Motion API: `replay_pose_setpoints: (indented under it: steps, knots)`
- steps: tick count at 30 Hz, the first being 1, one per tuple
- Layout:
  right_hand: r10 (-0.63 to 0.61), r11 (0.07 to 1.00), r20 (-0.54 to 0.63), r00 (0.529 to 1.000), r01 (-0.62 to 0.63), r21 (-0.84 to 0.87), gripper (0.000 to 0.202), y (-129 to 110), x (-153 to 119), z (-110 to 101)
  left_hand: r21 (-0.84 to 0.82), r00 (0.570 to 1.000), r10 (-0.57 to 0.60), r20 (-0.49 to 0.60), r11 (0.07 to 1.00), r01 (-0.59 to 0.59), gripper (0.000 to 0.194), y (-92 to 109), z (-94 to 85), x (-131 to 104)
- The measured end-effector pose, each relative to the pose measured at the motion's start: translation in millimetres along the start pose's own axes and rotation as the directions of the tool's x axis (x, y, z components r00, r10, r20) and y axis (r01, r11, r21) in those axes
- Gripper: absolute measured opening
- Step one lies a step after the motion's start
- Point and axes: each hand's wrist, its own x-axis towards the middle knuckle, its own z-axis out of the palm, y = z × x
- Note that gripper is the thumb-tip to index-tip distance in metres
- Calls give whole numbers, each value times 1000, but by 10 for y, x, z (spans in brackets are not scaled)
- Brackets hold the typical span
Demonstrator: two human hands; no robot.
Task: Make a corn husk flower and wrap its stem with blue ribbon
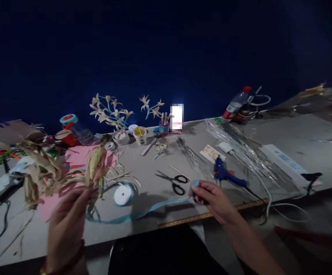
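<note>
A strip of light blue ribbon [140,214] hangs in a shallow curve between my two hands. My right hand [204,194] is closed on its end, where the ribbon is bunched at the fingertips. At the left, my left hand [70,214] has its fingers pinched together by the ribbon's other side; what lies between them is too blurred to make out. A blue ribbon roll with a white core [123,194] lies between the hands. Black-handled scissors [173,181] rest open just beyond my right hand.
Dried husks [44,168] lie on pink paper [77,154] at the left. Husk flowers [108,110] stand at the back near a cup [140,136]. To the right are a blue glue gun [229,175], wires [246,152], a power strip [283,162] and a bottle [237,104].
</note>
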Motion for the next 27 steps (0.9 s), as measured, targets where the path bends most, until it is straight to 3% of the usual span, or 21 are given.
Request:
replay_pose_setpoints:
  steps: [2, 6, 10, 12, 15, 17, 22, 27]
  knots:
    - [-37, 999, 0, 999, 37, -23, 46, -9, -1, 67, -121, 960, -98, 264, 984, 134, 28, -40, 312, -106]
    - [-82, 994, 58, 995, 86, -70, 47, -20, -18, 169, -156, 810, -183, 557, 935, 319, 26, -133, 830, -394]
    - [-259, 942, 35, 965, 261, -212, 36, 48, -38, 292, -230, 729, -169, 664, 881, 413, 20, -148, 1086, -621]
    - [-441, 833, 17, 897, 416, -364, 30, 96, -42, 381, -256, 696, -164, 699, 851, 458, 18, -132, 1138, -678]
    - [-650, 642, 44, 759, 579, -503, 21, 148, -33, 539, -315, 686, -139, 715, 811, 493, 16, -108, 1175, -705]
    - [-698, 599, 82, 711, 643, -476, 15, 162, -19, 644, -356, 692, -124, 711, 786, 506, 15, -98, 1187, -701]
    - [-699, 632, 138, 702, 696, -340, 13, 143, 4, 812, -431, 697, -149, 702, 690, 581, 17, -97, 1192, -692]
    - [-710, 586, 210, 672, 729, -354, 16, 110, -12, 832, -499, 752, -181, 633, 648, 576, 22, -129, 1181, -695]
